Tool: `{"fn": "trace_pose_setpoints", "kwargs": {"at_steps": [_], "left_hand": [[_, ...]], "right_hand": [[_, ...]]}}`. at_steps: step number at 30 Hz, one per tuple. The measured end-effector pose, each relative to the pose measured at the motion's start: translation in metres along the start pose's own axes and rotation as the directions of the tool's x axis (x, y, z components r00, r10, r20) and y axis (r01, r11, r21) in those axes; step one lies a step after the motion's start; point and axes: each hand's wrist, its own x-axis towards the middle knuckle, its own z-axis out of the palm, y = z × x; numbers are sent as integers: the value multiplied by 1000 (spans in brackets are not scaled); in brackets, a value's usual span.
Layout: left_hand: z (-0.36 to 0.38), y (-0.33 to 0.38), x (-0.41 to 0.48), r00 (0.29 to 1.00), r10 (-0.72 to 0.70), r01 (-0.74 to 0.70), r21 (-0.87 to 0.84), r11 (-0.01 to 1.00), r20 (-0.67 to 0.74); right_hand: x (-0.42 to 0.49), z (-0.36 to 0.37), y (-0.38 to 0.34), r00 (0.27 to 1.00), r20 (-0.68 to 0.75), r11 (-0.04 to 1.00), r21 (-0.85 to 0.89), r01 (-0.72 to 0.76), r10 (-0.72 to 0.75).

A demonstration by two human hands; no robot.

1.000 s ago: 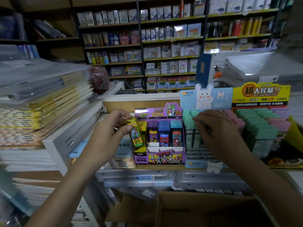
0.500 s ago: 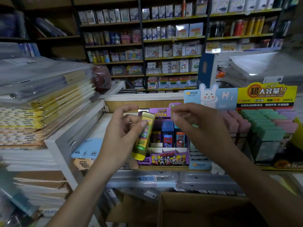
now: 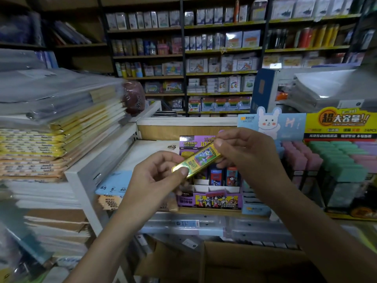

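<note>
A slim yellow case (image 3: pixel 199 160) with a cartoon print is held slanted in front of a purple display box (image 3: pixel 210 199) on the shelf. My left hand (image 3: pixel 155 180) pinches its lower left end between thumb and fingers. My right hand (image 3: pixel 248 154) pinches its upper right end. Blue, red and purple cases (image 3: pixel 222 176) of the same kind stand in the box behind my hands.
Pink and green cases (image 3: pixel 334 160) fill a display tray at the right under bunny and yellow header cards. A tall pile of wrapped notebooks (image 3: pixel 57 127) stands at the left. A cardboard box (image 3: pixel 234 260) sits below. Stocked shelves (image 3: pixel 204 50) fill the back wall.
My left hand lifted the yellow case out of the purple box and tilted it sideways. My right hand left the blue tray at the right and took hold of the case's upper end.
</note>
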Motion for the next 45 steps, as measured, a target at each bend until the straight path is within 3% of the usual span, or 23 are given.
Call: {"fn": "trace_pose_setpoints", "kwargs": {"at_steps": [5, 9, 14, 16, 19, 23, 28, 45], "left_hand": [[-7, -6, 2, 990, -51, 25, -189, 982, -134], [-9, -6, 11, 979, 23, -52, -134, 990, -203], [-14, -5, 21, 970, 151, -144, 51, 988, -193], [-15, -5, 23, 970, 187, -170, 115, 979, -157], [-13, -6, 26, 968, 222, -192, 224, 956, -119], [-12, -9, 28, 959, 271, -231, 320, 919, -86], [-15, -11, 33, 965, 246, -206, 322, 924, -89], [-18, -8, 38, 964, 259, -218, 367, 904, -65]], "right_hand": [[-4, -7, 6, 997, 53, 997, 42, -66, 64], [-9, -17, 9, 997, 52, 970, -232, 67, -57], [-7, -44, 10, 953, -97, 778, -603, 175, -289], [-4, -55, 15, 933, -83, 687, -700, 196, -350], [-1, -66, 27, 943, -16, 570, -800, 187, -332], [-1, -71, 36, 943, 1, 549, -813, 195, -334], [-2, -70, 36, 911, -24, 509, -835, 208, -412], [-1, -71, 36, 943, 19, 577, -787, 219, -332]]}}
